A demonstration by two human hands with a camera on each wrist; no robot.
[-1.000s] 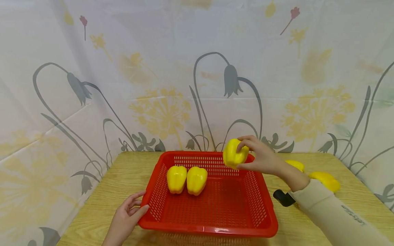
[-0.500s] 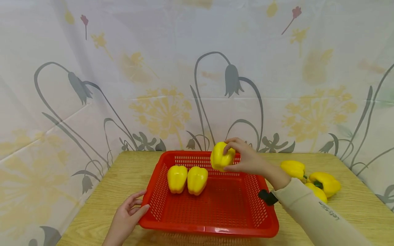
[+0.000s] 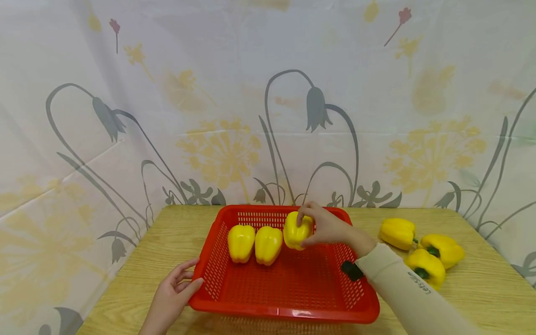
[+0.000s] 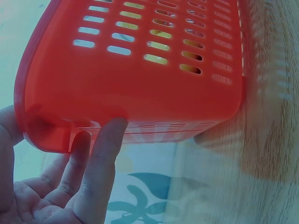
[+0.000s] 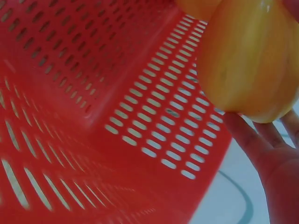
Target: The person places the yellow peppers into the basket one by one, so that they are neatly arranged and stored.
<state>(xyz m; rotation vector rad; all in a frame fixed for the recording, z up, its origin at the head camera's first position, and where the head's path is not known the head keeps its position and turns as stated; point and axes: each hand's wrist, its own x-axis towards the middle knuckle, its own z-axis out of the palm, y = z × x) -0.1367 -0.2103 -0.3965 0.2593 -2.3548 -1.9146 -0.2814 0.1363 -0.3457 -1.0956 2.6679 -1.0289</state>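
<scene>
A red plastic basket (image 3: 276, 314) with slotted walls stands on the table. Inside it, toward the left, two yellow bell peppers lie side by side, the left pepper (image 3: 241, 244) and its neighbour (image 3: 268, 245). My right hand (image 3: 328, 226) holds a third yellow bell pepper (image 3: 294, 232) just right of them, thumb and fingers around its side, low within the basket. The right wrist view shows that pepper close to the slotted wall. At the basket's left front, my left hand (image 3: 173, 291) grips the rim, thumb over the edge, fingers against the outer wall (image 4: 117, 93).
On the wooden table (image 3: 481, 298) to the right lie three more yellow bell peppers: one at the back (image 3: 398, 233), one at the right (image 3: 445, 251) and one in front (image 3: 428, 267). A flower-printed cloth (image 3: 217, 93) hangs behind the table.
My right hand has carried the pepper leftward and then down into the basket, beside the other two. The peppers on the right have come out from behind the arm. The left hand stays put.
</scene>
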